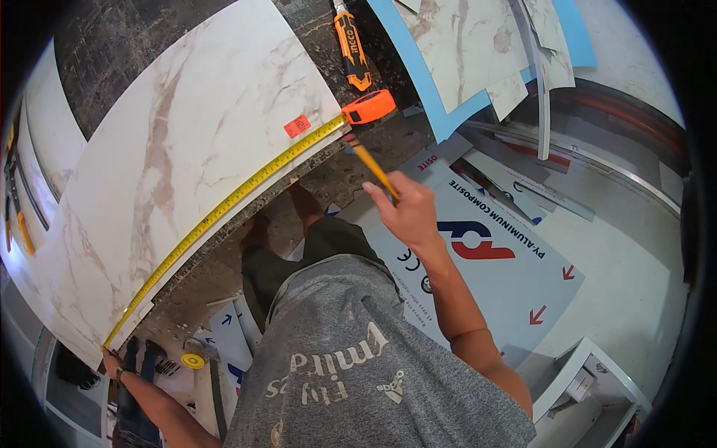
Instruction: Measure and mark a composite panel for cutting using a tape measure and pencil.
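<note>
A white panel with brown marble veining lies on the dark worktop. Along its near edge runs the yellow blade of a tape measure; its orange case sits at the panel's right corner. At the panel's far-left corner, my left hand pinches the blade's end against the edge, fingers partly hidden. My right hand is closed round a yellow pencil, whose pinkish end points at the panel's corner just below the tape case, beyond the edge. A small red sticker is on the panel.
An orange and black utility knife lies beyond the tape case. Marble-patterned offcuts with blue film are at the upper right. A printed grey sheet covers floor on the right, near a white box frame. Someone's jeans-clad legs show lower left.
</note>
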The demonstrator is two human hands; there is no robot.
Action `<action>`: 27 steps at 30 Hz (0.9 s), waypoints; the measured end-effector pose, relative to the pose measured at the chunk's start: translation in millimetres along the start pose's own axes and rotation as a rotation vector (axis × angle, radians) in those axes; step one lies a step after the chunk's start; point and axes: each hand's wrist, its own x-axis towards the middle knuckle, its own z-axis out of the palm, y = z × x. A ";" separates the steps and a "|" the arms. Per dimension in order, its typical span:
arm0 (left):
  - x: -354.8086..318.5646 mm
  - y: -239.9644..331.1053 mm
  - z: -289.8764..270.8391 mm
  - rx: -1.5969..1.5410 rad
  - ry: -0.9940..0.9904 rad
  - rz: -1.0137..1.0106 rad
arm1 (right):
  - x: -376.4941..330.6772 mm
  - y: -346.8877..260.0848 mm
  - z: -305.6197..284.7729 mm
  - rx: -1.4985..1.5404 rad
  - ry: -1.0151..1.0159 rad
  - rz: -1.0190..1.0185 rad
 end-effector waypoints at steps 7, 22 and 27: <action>-9.2 2.6 0.1 0.004 -0.005 0.016 | 11.2 2.8 14.7 0.729 0.283 0.025; -12.5 7.2 5.7 0.049 -0.013 0.038 | 62.0 9.1 73.3 0.303 0.391 -0.379; -11.0 -2.5 -25.4 0.053 0.060 0.031 | 62.4 -2.7 99.2 0.140 0.395 -0.459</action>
